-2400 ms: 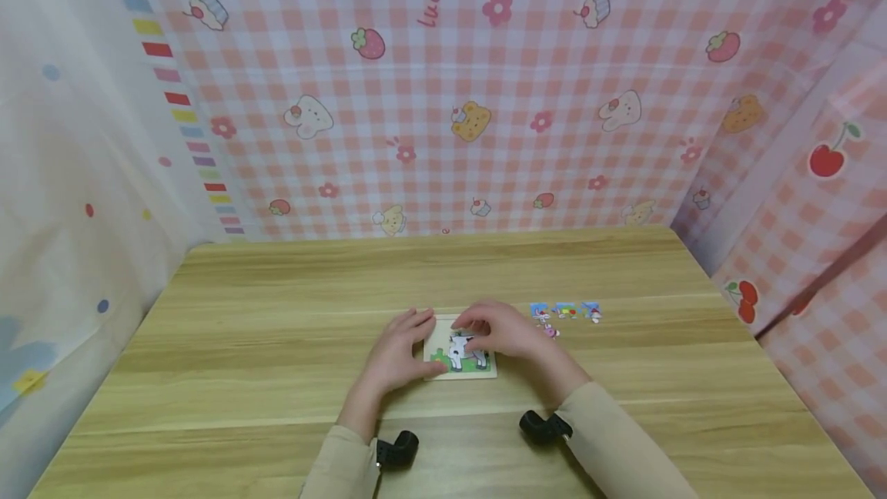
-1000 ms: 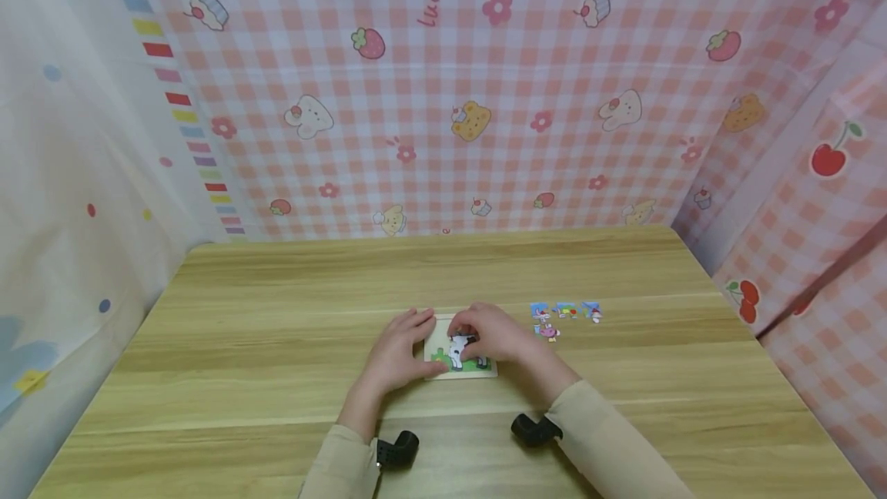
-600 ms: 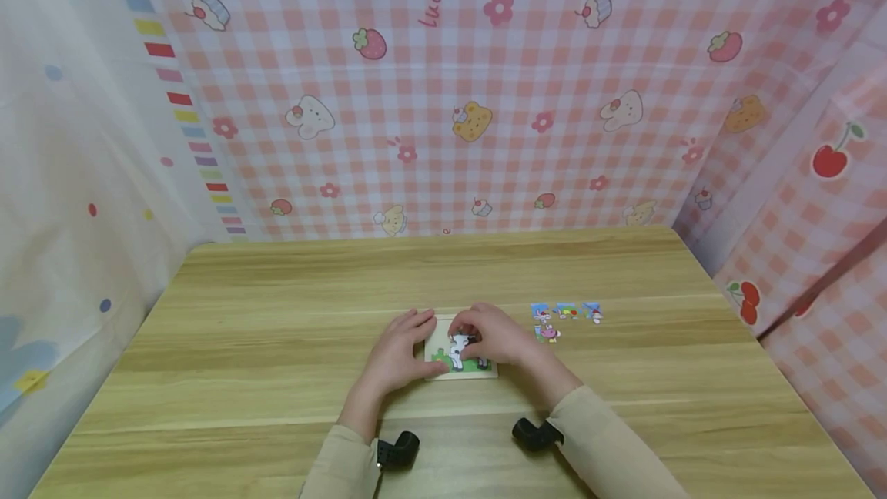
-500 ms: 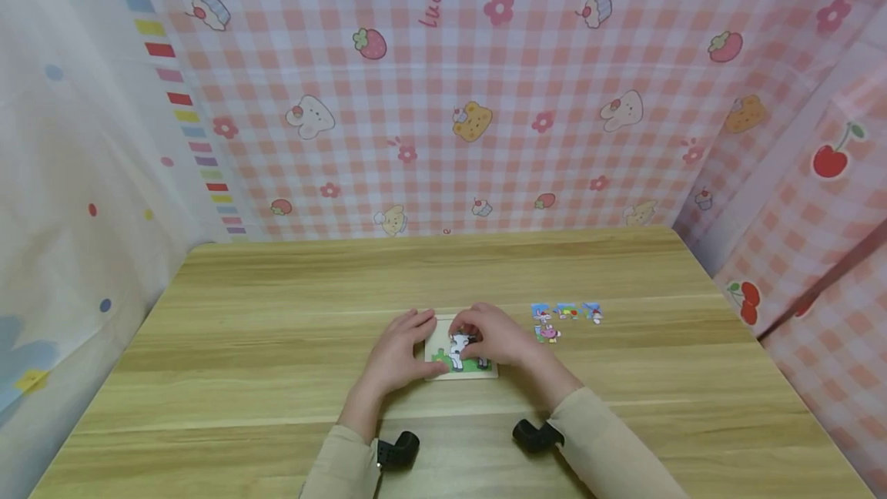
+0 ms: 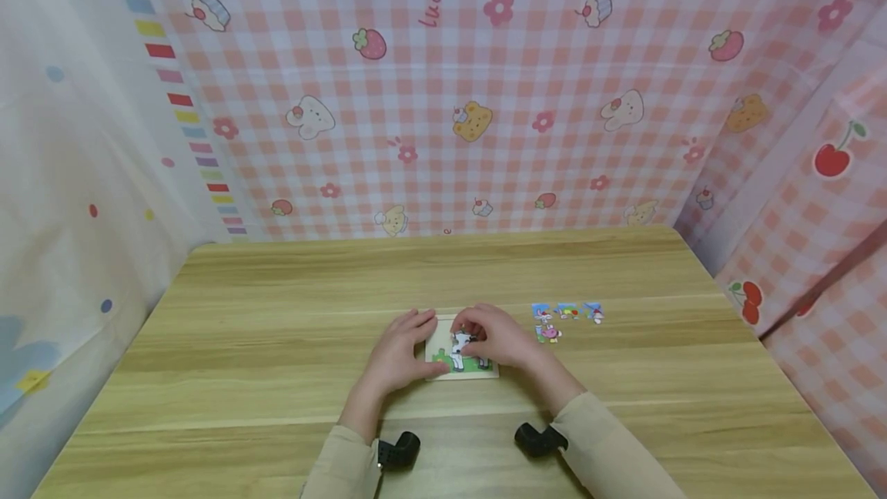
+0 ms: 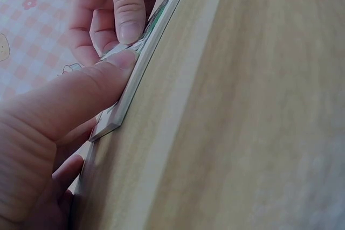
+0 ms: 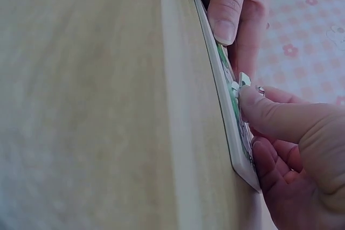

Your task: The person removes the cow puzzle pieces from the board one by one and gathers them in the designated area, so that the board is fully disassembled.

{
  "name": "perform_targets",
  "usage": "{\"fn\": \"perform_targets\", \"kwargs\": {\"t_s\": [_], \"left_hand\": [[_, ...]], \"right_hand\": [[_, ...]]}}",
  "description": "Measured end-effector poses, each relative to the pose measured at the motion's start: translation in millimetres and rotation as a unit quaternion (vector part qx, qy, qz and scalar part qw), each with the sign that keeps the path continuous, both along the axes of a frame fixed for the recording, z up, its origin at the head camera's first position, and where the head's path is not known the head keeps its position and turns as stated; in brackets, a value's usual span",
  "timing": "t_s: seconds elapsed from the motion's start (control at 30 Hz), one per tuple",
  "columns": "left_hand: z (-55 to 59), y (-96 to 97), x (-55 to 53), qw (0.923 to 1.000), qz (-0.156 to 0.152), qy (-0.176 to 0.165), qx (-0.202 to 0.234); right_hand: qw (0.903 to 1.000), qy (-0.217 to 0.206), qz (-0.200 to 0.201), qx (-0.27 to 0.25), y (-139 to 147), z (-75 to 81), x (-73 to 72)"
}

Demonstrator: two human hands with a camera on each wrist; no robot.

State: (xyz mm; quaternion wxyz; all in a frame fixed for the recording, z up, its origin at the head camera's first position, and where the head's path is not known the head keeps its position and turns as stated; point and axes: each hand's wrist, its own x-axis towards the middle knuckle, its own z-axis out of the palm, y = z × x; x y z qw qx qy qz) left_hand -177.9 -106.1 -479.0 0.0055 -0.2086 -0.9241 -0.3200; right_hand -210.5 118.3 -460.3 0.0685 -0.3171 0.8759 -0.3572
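Table (image 5: 291, 283) under everything. Left hand (image 5: 393, 353) spread wide, resting on the left of the board (image 5: 437, 337). Right hand (image 5: 502, 337): narrow grip, pinching the cow piece (image 5: 461, 342) over the board. Piece sits a touch right of half a second ago (edge raised, right wrist view); apparently not seated.

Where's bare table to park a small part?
Free: table left of the left grip; the far strip between gingham backdrop and loose pieces; the area right of those pieces. Crowded: puzzle board, left grip touching it, right grip pinching a white piece over it.
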Motion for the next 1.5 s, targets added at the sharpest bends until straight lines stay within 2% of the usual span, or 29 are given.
{"fn": "perform_targets", "kwargs": {"t_s": [0.5, 0.67, 0.93, 1.17, 1.5], "left_hand": [[0.3, -0.3, 1.5, 1.0000, 0.000, 0.003, 0.001], [0.0, 0.2, 1.6, 1.0000, 0.004, -0.003, 0.002], [-0.9, -0.7, 0.5, 1.0000, -0.001, 0.006, 0.008], [0.0, -0.5, 1.1, 0.9999, -0.004, 0.010, 0.008], [1.4, -0.3, 1.7, 1.0000, 0.003, -0.007, -0.002]], "right_hand": [[0.9995, -0.008, 0.009, -0.028, 0.6, -1.9, -1.8], [0.9994, -0.001, 0.012, -0.033, 0.5, -1.6, -0.8], [0.9984, 0.017, 0.009, -0.053, 2.0, -0.4, 0.8], [0.9966, -0.010, -0.024, -0.078, 9.4, 0.9, 3.6], [0.9926, -0.011, -0.047, -0.111, 37.9, 3.7, 10.2]]}}
